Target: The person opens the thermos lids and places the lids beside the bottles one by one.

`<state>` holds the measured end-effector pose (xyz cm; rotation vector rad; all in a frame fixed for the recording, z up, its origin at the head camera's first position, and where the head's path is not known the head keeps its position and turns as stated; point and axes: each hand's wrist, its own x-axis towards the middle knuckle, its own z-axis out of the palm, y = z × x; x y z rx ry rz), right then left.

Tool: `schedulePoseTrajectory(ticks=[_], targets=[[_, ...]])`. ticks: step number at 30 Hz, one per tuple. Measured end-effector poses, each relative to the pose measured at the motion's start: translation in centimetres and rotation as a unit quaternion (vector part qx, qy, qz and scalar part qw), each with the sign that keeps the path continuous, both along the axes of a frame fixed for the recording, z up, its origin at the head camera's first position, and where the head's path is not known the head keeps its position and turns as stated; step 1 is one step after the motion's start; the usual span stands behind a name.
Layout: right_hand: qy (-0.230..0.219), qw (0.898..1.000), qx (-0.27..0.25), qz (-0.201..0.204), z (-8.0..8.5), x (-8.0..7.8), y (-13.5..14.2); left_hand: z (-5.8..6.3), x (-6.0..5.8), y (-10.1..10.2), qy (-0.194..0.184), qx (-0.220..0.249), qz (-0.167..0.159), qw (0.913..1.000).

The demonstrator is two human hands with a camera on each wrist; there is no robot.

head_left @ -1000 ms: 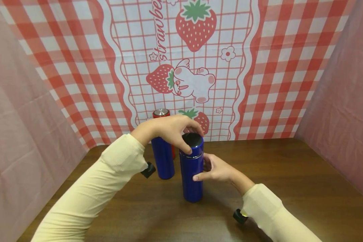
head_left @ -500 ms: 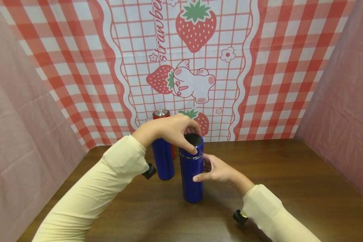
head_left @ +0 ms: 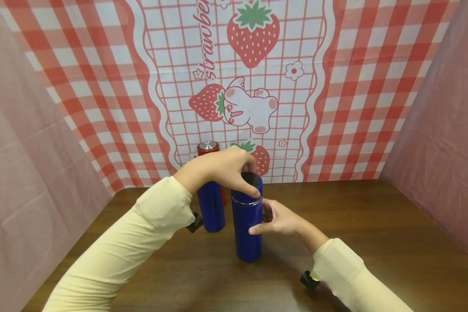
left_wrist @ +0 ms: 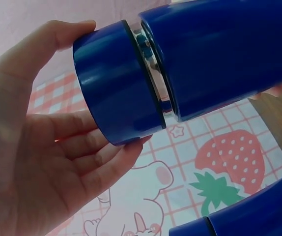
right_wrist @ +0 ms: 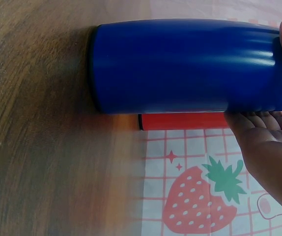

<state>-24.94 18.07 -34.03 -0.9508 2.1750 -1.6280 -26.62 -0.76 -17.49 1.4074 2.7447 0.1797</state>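
Observation:
A blue thermos flask stands upright on the wooden table. My left hand reaches over its top and grips the blue lid between thumb and fingers. Between lid and body a shiny metal ring shows in the left wrist view. Lower down, my right hand holds the flask's body, thumb on the near side and fingers behind it. Just left of this flask stands a second blue flask, its top hidden behind my left hand. A red flask with a silver top stands behind that one.
The brown wooden table runs back to a cloth backdrop printed with strawberries and red checks. Pink cloth walls rise on both sides. A small black wrist camera hangs under my left sleeve.
My left hand has turned round the lid, its thumb sliding to the right across the near side. The right hand and the flask's body stay in place.

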Motion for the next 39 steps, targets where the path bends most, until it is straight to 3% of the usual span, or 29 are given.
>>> schedulePoseTrajectory(ticks=[15, 23, 28, 30, 33, 39], targets=[[0.0, 1.0, 0.009, -0.006, -0.2, 0.2, 0.1, -0.5, 0.8, 0.6, 0.038, -0.01, 0.041, 0.9984], [0.0, 1.0, 0.009, -0.005, -0.3, 0.2, 0.1, -1.3, 0.4, -0.3, -0.035, 0.006, 0.062, 0.9975], [0.012, 1.0, 0.01, -0.002, -0.1, 0.1, 0.1, -2.3, -0.3, -1.8, -0.09, 0.056, 0.03, 0.994], [0.013, 1.0, 0.009, -0.002, 0.0, 0.0, 0.2, -3.0, -0.6, -2.4, -0.118, 0.088, 0.005, 0.989], [0.015, 1.0, 0.01, -0.003, 0.0, 0.0, 0.2, -4.4, -1.0, -3.1, -0.167, 0.146, -0.019, 0.9749], [0.019, 1.0, 0.015, -0.005, 0.0, 0.0, 0.1, -7.6, -1.0, -3.6, -0.236, 0.265, -0.011, 0.9349]])
